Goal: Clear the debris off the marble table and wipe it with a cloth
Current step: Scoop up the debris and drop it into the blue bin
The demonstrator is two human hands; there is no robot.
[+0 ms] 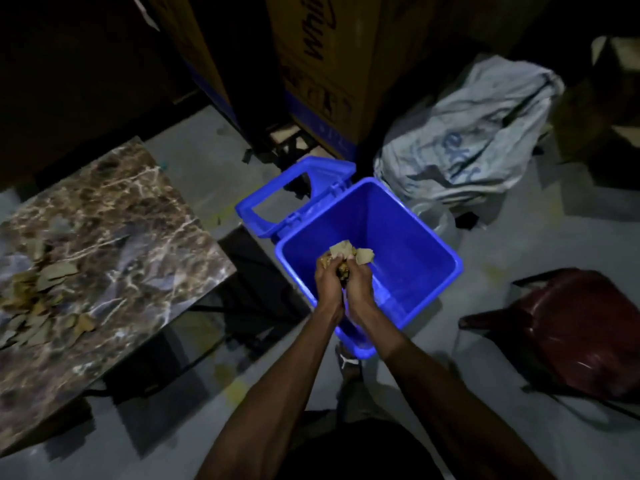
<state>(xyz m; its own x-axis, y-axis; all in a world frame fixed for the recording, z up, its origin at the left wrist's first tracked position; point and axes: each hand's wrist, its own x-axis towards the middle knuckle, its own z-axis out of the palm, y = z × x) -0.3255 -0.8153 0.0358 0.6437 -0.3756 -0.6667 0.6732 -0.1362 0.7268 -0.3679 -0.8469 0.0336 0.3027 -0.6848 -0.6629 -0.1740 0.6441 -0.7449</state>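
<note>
Both forearms reach forward; the left hand (327,280) and right hand (358,280), pressed together, clutch a wad of dry leaves (348,256) directly above the open blue bin (433,244). Nothing blocks the drop. More leaf debris (38,292) lies on the marble table (114,209), well left.

Glossy veined marble table (114,216), smooth shiny blue plastic bin (408,233), matt cardboard boxes (322,64).

Bright blue bin (426,237), brown white-veined marble table (114,216), tan leaves (52,282), maroon chair (571,323)
</note>
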